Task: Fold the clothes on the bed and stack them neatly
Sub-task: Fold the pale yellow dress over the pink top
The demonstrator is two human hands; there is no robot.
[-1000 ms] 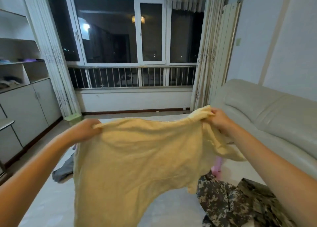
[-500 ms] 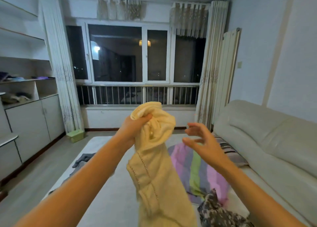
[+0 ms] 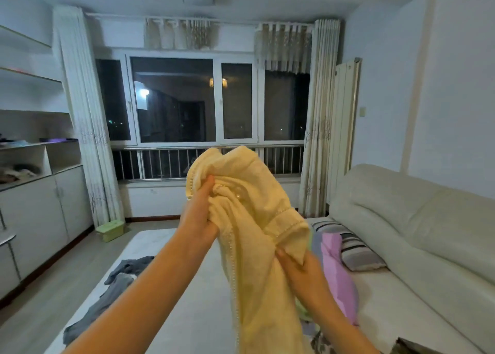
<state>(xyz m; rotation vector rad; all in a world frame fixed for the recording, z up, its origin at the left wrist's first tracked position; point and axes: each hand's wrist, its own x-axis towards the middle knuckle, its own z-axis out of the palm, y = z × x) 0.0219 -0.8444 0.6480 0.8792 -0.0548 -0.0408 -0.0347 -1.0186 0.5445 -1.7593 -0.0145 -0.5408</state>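
Where the shirt hangs: the yellow shirt (image 3: 249, 219) is bunched up in the air between the two hands, its top rising above the left hand (image 3: 198, 219) and its long tail dropping past the right hand (image 3: 300, 270) out of the bottom edge.
Left hand: the higher and farther of the two; it is curled round a gathered fistful of the shirt's upper part, thumb pointing up, with the cloth spilling off to its right.
Right hand: lower and nearer; thumb and fingers pinch a folded corner of the hem, which pokes out just above the thumb. The fingers are partly hidden by cloth.
Trim: a dotted seam runs down the shirt from beside the left hand, passing left of the right hand.
Bed (image 3: 187, 313): pale, spread out below both hands.
Grey clothes (image 3: 107, 300): crumpled on the bed, well to the left of and below the left arm.
Pink cloth (image 3: 337, 273): on the bed just right of the right hand.
Pillow (image 3: 353, 249): striped, farther right of that hand, touching the pink cloth.
Camouflage cloth (image 3: 318, 343): under the right forearm, mostly hidden.
Green box (image 3: 110, 230): on the floor, far left of the left hand.
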